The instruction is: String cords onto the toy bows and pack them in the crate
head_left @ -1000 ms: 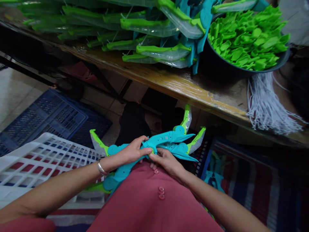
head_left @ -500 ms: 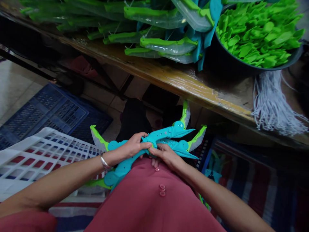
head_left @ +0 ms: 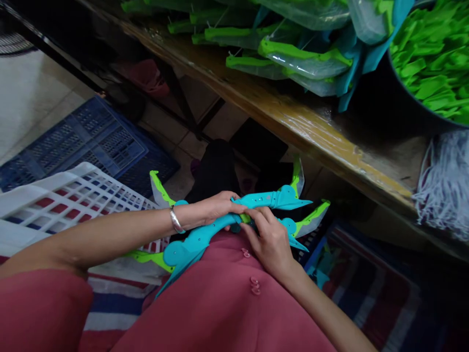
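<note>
A: We're looking down at our lap, and the teal claw toy point(head_left: 200, 239) lies across it, just below the edge of the wooden bench point(head_left: 293, 117). Our left hand point(head_left: 216, 208) is closed round its middle, thumb on top.
B: And our right hand point(head_left: 273, 242) pinches at the same joint, fingertips on a small green piece point(head_left: 245, 218) where the teal arms cross. Both grips look firm, we'd say.
A: Green-tipped blades already stick out at either end, so most of it looks assembled. The centre joint seems to be the part in hand.
B: Up on the bench we see a heap of bagged toys point(head_left: 304, 61), apparently finished ones. The black bowl point(head_left: 399, 105) holds plenty of loose green parts point(head_left: 436, 54), with white cords point(head_left: 443, 186) beside it, so a lot seems left.
A: A white crate point(head_left: 69, 200) sits by our left arm.
</note>
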Tool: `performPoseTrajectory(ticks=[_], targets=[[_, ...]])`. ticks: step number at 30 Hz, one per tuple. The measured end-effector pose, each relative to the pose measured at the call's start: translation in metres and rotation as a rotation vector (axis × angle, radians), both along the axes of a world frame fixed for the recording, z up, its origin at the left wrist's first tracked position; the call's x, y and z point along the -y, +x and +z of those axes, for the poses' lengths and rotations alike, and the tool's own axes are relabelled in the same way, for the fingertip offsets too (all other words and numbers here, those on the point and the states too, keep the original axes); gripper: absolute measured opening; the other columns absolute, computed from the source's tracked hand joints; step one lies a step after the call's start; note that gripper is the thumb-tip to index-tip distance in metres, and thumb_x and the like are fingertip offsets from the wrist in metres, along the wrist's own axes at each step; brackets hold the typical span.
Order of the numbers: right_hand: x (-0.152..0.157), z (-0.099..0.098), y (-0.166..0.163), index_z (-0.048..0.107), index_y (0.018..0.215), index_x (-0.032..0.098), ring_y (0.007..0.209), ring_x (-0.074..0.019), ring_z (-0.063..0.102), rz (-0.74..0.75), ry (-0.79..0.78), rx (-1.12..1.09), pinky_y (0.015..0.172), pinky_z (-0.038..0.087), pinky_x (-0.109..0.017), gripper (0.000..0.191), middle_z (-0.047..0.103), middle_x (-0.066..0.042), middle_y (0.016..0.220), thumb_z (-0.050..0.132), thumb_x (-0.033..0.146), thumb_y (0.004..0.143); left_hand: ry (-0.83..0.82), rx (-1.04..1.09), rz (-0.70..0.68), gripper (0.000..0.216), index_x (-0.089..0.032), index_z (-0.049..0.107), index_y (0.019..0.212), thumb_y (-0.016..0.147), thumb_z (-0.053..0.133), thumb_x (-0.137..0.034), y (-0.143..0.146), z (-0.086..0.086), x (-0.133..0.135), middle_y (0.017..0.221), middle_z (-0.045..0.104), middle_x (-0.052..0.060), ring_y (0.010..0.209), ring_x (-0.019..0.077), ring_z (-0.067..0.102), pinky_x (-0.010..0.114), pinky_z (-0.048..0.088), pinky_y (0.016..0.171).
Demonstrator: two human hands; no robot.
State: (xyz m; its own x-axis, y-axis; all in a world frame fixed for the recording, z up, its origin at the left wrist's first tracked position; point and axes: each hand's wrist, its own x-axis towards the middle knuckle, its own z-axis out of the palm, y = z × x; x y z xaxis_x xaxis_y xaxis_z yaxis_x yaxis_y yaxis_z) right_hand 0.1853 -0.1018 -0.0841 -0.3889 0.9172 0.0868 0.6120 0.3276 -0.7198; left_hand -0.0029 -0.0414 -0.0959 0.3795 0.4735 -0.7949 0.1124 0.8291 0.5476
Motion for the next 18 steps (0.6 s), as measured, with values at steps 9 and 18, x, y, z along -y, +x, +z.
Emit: performPoseTrajectory(ticks=[9, 18], targets=[[-0.001, -0.002, -0.001, 0.063, 0.098, 0.019, 0.085, -0.016, 0.061, -0.068, -0.023, -0.18, 0.074, 0.051, -0.029, 0.002, 0.061, -0.004, 0.095, 0.063, 0.017, 0.098, 0.001, -0.025, 0.0, 0.031, -0.015, 0.06, 0.096, 0.074, 0.079, -0.027, 0.001, 0.006, 0.0, 0.071, 0.064, 0.0, 0.053, 0.0145, 0.059, 0.021, 0.046, 0.039], [0.003, -0.016, -0.002, 0.067, 0.097, 0.02, 0.083, -0.0159, 0.061, -0.101, 0.024, -0.229, 0.069, 0.052, -0.029, 0.002, 0.061, -0.005, 0.092, 0.065, 0.02, 0.098, 0.022, -0.06, -0.009, 0.03, -0.014, 0.059, 0.1, 0.079, 0.076, -0.027, 0.002, 0.007, 0.002, 0.072, 0.062, 0.0, 0.053, 0.0134, 0.059, 0.02, 0.046, 0.039]])
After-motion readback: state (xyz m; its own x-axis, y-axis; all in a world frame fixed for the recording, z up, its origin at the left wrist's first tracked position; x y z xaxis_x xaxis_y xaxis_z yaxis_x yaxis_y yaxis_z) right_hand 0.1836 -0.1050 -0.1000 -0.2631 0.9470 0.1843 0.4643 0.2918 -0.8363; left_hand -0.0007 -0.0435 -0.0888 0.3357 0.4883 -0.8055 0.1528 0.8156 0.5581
